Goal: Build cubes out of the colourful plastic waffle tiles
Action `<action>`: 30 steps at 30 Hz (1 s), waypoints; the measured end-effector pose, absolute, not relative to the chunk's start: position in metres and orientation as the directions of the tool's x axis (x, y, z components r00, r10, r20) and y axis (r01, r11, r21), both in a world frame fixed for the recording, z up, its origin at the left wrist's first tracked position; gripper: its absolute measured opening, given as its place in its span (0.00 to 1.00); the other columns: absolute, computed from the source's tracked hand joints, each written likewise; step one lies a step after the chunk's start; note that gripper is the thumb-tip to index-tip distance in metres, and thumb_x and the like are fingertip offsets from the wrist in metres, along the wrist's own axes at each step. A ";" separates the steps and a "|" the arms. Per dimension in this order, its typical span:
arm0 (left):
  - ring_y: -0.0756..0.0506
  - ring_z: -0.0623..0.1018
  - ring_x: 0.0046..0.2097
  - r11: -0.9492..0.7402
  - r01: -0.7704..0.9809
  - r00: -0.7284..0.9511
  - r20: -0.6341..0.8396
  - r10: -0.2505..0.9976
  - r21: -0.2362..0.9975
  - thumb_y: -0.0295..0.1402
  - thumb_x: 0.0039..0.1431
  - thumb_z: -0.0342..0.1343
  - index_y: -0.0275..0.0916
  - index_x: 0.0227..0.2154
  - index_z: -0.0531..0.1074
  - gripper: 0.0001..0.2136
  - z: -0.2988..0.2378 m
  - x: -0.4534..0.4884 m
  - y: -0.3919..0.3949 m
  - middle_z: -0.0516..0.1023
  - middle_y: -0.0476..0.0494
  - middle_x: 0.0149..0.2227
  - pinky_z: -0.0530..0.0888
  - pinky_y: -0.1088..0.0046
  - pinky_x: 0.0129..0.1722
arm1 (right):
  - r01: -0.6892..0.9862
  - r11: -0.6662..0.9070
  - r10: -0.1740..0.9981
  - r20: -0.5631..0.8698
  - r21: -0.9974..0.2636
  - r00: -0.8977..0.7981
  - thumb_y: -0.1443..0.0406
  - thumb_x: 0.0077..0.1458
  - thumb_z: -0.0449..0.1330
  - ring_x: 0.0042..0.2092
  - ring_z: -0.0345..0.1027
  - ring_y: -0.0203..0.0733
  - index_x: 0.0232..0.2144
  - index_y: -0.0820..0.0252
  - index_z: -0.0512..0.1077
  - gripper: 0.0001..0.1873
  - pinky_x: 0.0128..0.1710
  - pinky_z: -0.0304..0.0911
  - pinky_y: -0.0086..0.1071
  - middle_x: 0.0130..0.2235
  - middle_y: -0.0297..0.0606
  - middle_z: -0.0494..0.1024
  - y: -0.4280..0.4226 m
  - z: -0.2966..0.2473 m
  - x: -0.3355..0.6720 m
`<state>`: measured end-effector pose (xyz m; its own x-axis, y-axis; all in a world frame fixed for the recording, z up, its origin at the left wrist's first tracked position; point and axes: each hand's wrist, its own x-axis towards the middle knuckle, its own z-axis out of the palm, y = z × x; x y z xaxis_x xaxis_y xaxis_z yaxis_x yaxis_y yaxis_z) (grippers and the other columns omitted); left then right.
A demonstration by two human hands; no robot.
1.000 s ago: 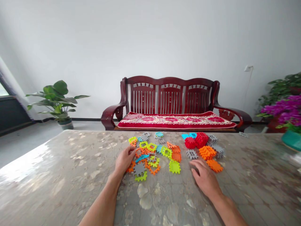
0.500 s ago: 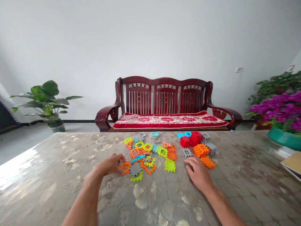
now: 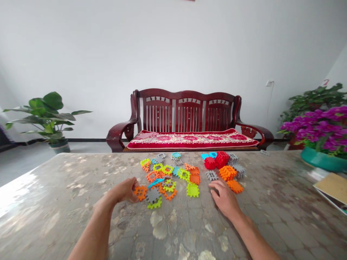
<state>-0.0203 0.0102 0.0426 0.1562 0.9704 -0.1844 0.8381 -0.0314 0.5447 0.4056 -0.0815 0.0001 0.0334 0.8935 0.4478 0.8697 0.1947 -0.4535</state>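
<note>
My left hand (image 3: 130, 189) pinches the left edge of an orange window-patterned building tile (image 3: 140, 193), its thumb partly hidden. Right beside that tile lies a solid grey tile (image 3: 153, 196), overlapping a lime-green tile (image 3: 155, 204). Blue, orange and green toothed tiles spread behind them, among them a thin blue piece (image 3: 156, 182). A separate lime-green square tile (image 3: 192, 190) lies flat between the two hands. My right hand (image 3: 223, 196) rests on the table with its fingers extended and holds nothing. Just past its fingertips is a grey window tile (image 3: 211, 175).
Sorted stacks stand at the right: red tiles (image 3: 222, 159), orange tiles (image 3: 227, 173) and grey tiles (image 3: 239, 170). A teal pot of purple flowers (image 3: 322, 159) and a tan box-like item (image 3: 332, 187) are on the table's right side. Behind the table (image 3: 81, 216) is a wooden bench (image 3: 189, 112).
My left hand has closed on the orange window tile and drawn it slightly left from the grey one. The right hand stays beside the stacks. The whole view has shifted a little.
</note>
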 end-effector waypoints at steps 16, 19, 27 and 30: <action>0.54 0.58 0.17 0.197 0.500 0.103 -0.284 0.953 0.843 0.50 0.29 0.64 0.39 0.18 0.66 0.20 0.033 -0.027 0.017 0.64 0.55 0.13 0.51 0.78 0.19 | 0.843 0.210 0.893 0.448 -0.496 0.041 0.69 0.52 0.52 0.47 0.68 0.45 0.35 0.54 0.76 0.13 0.50 0.63 0.41 0.41 0.39 0.77 -0.083 0.005 0.402; 0.55 0.59 0.16 0.248 0.436 0.029 -0.289 0.957 0.865 0.53 0.28 0.63 0.39 0.18 0.66 0.23 0.031 -0.028 0.017 0.64 0.55 0.12 0.53 0.79 0.18 | 0.839 0.207 0.892 0.449 -0.504 0.050 0.69 0.52 0.53 0.47 0.68 0.45 0.35 0.54 0.76 0.13 0.51 0.62 0.41 0.42 0.39 0.77 -0.083 0.006 0.402; 0.51 0.67 0.19 0.201 0.308 -0.192 -0.146 0.970 0.930 0.55 0.34 0.57 0.39 0.24 0.69 0.23 0.024 -0.029 0.016 0.70 0.52 0.16 0.63 0.76 0.21 | 0.822 0.216 0.898 0.437 -0.527 0.045 0.69 0.52 0.52 0.46 0.69 0.45 0.34 0.55 0.76 0.13 0.51 0.63 0.41 0.41 0.39 0.78 -0.084 0.008 0.401; 0.50 0.69 0.20 0.160 0.357 -0.267 -0.064 0.962 0.920 0.56 0.38 0.54 0.39 0.26 0.69 0.23 0.020 -0.029 0.019 0.72 0.51 0.17 0.66 0.74 0.23 | 0.817 0.216 0.903 0.428 -0.535 0.042 0.69 0.52 0.52 0.46 0.69 0.44 0.34 0.55 0.76 0.13 0.50 0.64 0.41 0.40 0.39 0.77 -0.084 0.008 0.401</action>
<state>-0.0292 0.0191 0.0200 -0.2667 0.9616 -0.0641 0.3571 0.1604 0.9202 0.4010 -0.0844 0.0079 0.0419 0.9027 0.4282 0.8165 0.2160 -0.5354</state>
